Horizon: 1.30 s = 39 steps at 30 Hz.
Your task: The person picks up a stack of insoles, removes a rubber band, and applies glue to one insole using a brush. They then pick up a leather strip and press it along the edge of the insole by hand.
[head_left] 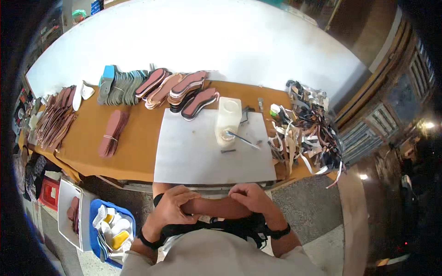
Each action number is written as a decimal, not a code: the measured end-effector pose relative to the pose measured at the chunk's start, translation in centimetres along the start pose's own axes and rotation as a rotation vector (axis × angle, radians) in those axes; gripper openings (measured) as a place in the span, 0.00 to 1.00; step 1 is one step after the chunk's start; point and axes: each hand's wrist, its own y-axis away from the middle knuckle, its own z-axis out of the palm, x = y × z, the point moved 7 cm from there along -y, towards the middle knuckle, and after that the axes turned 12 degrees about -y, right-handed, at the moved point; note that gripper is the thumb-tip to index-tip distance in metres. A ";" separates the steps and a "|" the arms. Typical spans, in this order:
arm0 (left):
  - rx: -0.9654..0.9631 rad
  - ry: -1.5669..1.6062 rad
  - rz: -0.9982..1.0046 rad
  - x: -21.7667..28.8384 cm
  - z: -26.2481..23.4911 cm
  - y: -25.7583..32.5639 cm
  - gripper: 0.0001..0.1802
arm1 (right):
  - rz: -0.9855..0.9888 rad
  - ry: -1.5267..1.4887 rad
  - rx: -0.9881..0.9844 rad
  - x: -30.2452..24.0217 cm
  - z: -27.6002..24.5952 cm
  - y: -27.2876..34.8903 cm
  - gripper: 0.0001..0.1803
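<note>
A reddish-brown shoe insole (216, 208) lies crosswise over my lap, just in front of the table edge. My left hand (172, 204) is closed round its left end, thumb above and fingers below. At the other end, my right hand (255, 198) grips the insole with curled fingers; its fingertips are partly hidden. Beyond my hands, a white board (184, 152) lies on the table's brown cover. A cream plastic container (228, 115) rests on the board, with a thin brush (244, 140) sticking out of its opening. A small dark strip (228, 151) lies near it.
Stacked insoles (198, 103) line the back of the table, beside grey-green pieces (124, 87). A tied insole bundle (113, 133) lies at left. Tangled strap scraps (313, 129) cover the right end. On the floor at left, a blue bin (133, 221) holds white and yellow pieces.
</note>
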 end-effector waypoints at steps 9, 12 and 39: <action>-0.067 -0.131 0.016 1.0 1.7 -0.4 0.30 | -0.003 0.129 0.040 0.6 0.0 1.9 0.14; -0.029 -0.155 -0.066 0.2 2.7 0.9 0.33 | -0.039 0.115 0.056 0.9 -0.1 2.3 0.14; -0.061 -0.169 -0.015 -2.1 2.9 0.1 0.31 | -0.116 0.084 0.132 2.7 0.7 -0.5 0.10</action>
